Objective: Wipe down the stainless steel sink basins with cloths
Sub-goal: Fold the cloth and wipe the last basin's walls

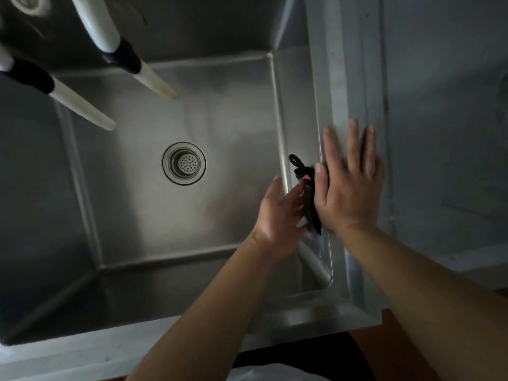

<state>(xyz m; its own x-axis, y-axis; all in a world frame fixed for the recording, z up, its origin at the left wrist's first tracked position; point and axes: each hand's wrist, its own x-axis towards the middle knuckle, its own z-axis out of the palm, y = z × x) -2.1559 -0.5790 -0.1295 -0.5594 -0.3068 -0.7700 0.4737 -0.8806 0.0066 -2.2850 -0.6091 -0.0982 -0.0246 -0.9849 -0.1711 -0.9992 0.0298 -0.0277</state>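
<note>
Where hands overlap, black cloth [309, 199] seems half-hidden.

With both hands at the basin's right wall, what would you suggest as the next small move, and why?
Probably slide the black cloth down the basin's right wall toward the floor. The right hand lies flat on the rim with straight fingers, apparently pressing the cloth's edge there, the left hand touches it from inside the basin, and the wall below is not yet covered.

A crumpled black cloth [309, 199] lies against the right inner wall of the empty, upright stainless steel basin [165, 215].
</note>
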